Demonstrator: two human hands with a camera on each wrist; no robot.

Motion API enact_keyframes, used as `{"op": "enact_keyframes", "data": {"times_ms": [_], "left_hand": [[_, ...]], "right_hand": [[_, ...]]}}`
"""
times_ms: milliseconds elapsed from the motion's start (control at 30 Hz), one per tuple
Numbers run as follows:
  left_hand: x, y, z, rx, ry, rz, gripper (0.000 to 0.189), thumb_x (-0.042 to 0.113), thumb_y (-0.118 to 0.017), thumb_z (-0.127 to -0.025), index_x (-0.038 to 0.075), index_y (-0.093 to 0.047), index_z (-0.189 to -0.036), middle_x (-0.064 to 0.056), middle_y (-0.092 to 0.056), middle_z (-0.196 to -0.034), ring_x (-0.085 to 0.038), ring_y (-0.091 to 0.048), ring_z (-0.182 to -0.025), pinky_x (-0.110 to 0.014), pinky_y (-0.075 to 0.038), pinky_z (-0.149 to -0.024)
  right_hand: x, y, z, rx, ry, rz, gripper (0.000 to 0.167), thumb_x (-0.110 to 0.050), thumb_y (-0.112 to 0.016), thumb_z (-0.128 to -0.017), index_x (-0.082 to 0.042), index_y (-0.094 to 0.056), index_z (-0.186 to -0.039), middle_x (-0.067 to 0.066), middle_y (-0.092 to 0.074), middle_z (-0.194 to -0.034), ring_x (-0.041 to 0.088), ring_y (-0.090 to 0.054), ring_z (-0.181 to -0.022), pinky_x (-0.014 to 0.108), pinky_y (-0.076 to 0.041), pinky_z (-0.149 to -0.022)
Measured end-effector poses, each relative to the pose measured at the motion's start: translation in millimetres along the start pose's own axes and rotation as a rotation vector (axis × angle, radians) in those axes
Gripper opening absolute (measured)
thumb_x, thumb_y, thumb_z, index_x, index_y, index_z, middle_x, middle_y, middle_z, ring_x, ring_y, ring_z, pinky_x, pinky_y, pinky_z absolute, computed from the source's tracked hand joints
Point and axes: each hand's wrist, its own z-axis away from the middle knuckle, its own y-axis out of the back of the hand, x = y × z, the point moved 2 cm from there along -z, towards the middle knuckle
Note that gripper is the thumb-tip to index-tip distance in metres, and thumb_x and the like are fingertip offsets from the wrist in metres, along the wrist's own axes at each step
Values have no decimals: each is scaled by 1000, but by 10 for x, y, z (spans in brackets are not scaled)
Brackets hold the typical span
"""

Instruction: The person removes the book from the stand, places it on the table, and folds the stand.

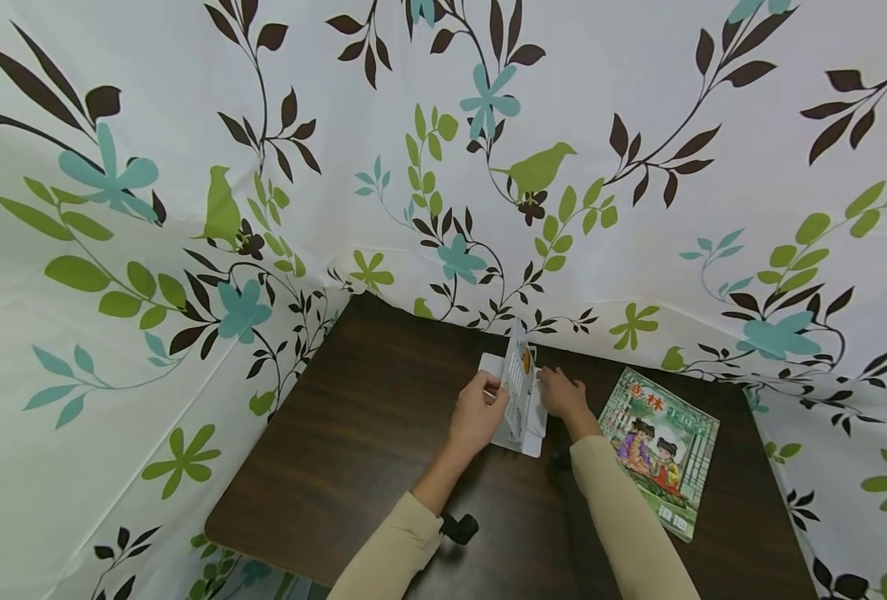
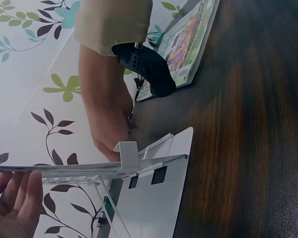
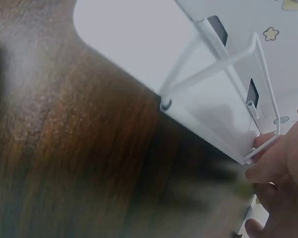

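Observation:
A white metal book stand (image 1: 520, 392) stands on the dark wooden table, its printed panel raised upright from a flat base plate (image 2: 154, 203). At the panel's edge, my left hand (image 1: 479, 412) holds it between thumb and fingers, with the curled fingers (image 2: 27, 198) on one face. On the stand's other side is my right hand (image 1: 566, 396). In the right wrist view its thumb and fingers (image 3: 273, 171) pinch near the corner of the thin wire support (image 3: 265, 74). That wire is swung out from the panel. Part of the right fingertips is hidden behind it.
To the right lies a green illustrated magazine (image 1: 661, 450) on the table (image 1: 353, 450). Patterned white cloth (image 1: 428, 167) hangs behind and beside the table. Black devices are strapped at both wrists, the left wrist camera (image 1: 458, 528) showing beside the sleeve.

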Motion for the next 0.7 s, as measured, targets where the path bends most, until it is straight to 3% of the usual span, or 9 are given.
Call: {"op": "enact_keyframes", "data": {"times_ms": [200, 567, 700], "left_hand": [[-13, -6, 18, -73, -46, 25, 13, 23, -63, -105, 13, -69, -112, -4, -74, -106, -12, -69, -92, -30, -57, -79], [-52, -73, 66, -108, -66, 32, 13, 22, -63, -105, 13, -67, -114, -4, -74, -107, -8, -67, -93, -26, -55, -81], [-62, -33, 46, -142, -81, 41, 15, 24, -64, -106, 12, -67, -115, -4, -73, -108, -10, -68, -94, -26, -56, -80]], "right_hand": [[-37, -1, -17, 20, 10, 11, 58, 5, -40, -101, -4, -52, -157, 21, -34, -174, 45, -22, -165, 77, -17, -124], [-82, -12, -48, 13, 9, 11, 54, -1, -44, -104, -3, -52, -157, 22, -33, -174, 46, -21, -164, 77, -19, -124], [-101, -15, -79, 12, 1, -9, 54, -1, -42, -105, -3, -51, -158, 22, -32, -174, 46, -20, -164, 78, -19, -124]]}}
